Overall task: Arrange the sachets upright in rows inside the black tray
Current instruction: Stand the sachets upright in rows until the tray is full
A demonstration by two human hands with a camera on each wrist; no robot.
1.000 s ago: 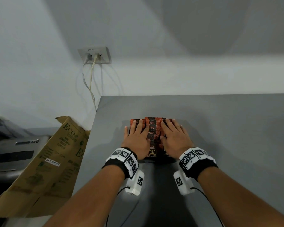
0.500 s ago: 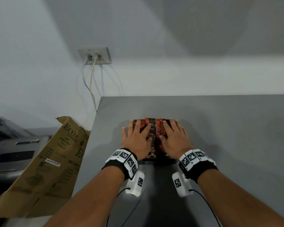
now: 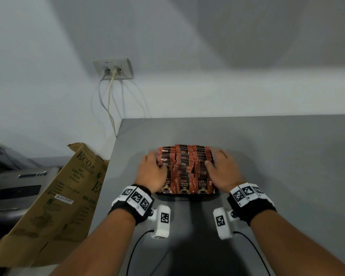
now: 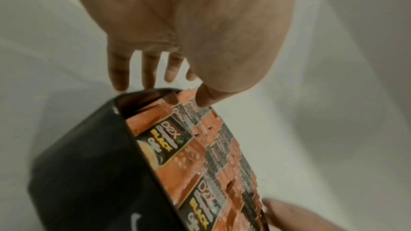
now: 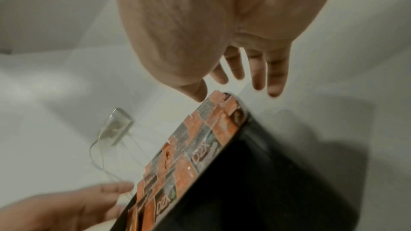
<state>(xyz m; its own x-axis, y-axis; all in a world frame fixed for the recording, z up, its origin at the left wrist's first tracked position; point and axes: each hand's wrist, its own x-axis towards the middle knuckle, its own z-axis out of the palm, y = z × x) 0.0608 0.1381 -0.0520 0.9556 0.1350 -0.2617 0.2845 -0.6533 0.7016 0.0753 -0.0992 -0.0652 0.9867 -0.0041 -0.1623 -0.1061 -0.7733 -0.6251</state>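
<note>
A black tray [image 3: 185, 195] sits on the grey table [image 3: 277, 156], packed with orange-and-black coffee sachets [image 3: 187, 162] standing upright in rows. My left hand [image 3: 152, 169] lies against the tray's left side, fingers straight and spread. In the left wrist view its thumb [image 4: 203, 99] touches the tops of the sachets [image 4: 211, 147] above the tray wall [image 4: 89, 164]. My right hand [image 3: 222, 166] flanks the right side the same way. In the right wrist view its thumb [image 5: 195, 90] hovers at the far sachets [image 5: 189, 138]. Neither hand holds anything.
The table's left edge [image 3: 112, 176] runs close to the tray. Beyond it lean a brown cardboard box [image 3: 54, 196] and a grey appliance [image 3: 16, 188]. A wall socket [image 3: 113, 69] with hanging cables is behind.
Both hands lay flat on top of the sachets. They have slid apart, left hand to the tray's left side, right hand to its right side, uncovering the rows.
</note>
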